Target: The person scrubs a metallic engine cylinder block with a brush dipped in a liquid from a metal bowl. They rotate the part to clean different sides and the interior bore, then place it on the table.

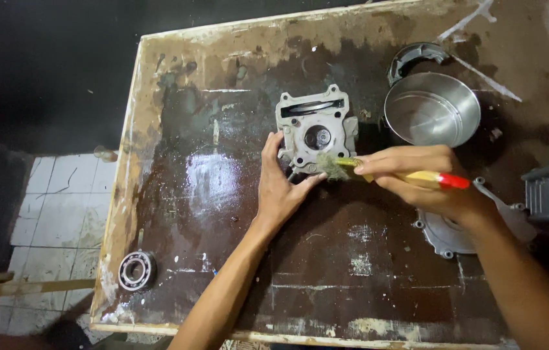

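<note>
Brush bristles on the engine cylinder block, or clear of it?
Touching. In the head view the paintbrush bristles press against the lower edge of the cylinder block, with no gap visible.
</note>
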